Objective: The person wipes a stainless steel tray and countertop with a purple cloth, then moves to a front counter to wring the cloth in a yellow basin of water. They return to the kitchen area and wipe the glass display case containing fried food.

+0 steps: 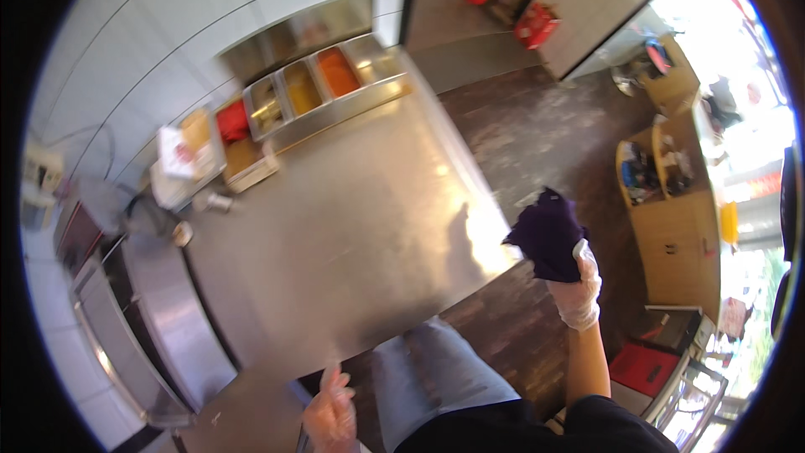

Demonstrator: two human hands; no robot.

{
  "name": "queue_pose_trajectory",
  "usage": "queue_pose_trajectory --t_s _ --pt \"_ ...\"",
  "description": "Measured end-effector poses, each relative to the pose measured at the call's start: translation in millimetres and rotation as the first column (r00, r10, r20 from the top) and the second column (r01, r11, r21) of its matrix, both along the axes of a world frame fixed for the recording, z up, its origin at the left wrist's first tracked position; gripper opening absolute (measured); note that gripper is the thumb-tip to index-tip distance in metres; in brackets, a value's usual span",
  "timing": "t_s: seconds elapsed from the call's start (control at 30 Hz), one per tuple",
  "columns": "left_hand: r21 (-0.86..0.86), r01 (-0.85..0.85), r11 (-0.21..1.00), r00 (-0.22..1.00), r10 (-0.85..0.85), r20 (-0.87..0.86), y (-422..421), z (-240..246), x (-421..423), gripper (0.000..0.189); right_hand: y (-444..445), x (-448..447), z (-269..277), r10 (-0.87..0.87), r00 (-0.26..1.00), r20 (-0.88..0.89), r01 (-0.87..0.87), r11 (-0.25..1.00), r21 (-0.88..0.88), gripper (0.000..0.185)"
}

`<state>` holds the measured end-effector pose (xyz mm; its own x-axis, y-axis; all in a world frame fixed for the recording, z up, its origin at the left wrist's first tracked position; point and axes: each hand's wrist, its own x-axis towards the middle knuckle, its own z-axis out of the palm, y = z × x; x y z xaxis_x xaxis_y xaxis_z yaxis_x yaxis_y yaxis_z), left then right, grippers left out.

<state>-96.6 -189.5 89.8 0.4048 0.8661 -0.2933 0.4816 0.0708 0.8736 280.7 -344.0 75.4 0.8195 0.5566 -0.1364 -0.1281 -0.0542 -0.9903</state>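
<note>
My right hand (577,292), in a clear plastic glove, grips a dark purple cloth (546,236). The cloth hangs bunched just beyond the right corner of a stainless steel table (314,245), over the floor. The thumb lies on the cloth's near side; the other fingers are mostly hidden by it. Close to the table's front edge is my left hand (333,409), also gloved. Its index finger is extended and the others are loosely bent, with nothing visible in them.
Metal pans with orange sauce (338,72) and yellow contents (303,93) line the table's back edge. Left of them are a red item (233,121) in a box and a white container (188,157). Steel equipment (173,308) adjoins the table's left side. A wooden cabinet (676,251) stands across the floor.
</note>
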Motion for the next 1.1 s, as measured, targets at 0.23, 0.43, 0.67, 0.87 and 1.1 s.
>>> queue_pose_trajectory --t_s 0.23,0.43,0.67,0.87,1.1 --pt "0.010 -0.062 0.998 0.991 0.063 -0.116 8.7 18.0 -41.6 0.054 103.4 -124.3 -21.3 0.095 0.852 -0.515 0.061 0.959 0.278 0.077" --pt "-0.019 -0.082 0.996 0.984 0.078 -0.162 24.9 46.1 -63.9 0.053 146.3 -170.5 1.1 0.491 0.384 -0.782 0.317 0.726 0.611 0.063" --pt "0.148 0.164 0.975 0.943 -0.112 -0.312 57.3 33.0 -57.8 0.048 111.6 -145.5 18.4 0.302 0.397 -0.867 0.387 0.801 0.456 0.063" --pt "0.277 0.328 0.903 0.943 -0.296 -0.150 70.9 36.3 -19.0 0.048 68.6 -123.9 22.4 0.293 0.435 -0.852 0.489 0.717 0.496 0.062" --pt "0.312 0.386 0.868 0.916 -0.401 -0.016 78.6 48.4 -10.7 0.046 61.0 -134.8 -0.2 0.265 0.431 -0.862 0.471 0.749 0.466 0.053"
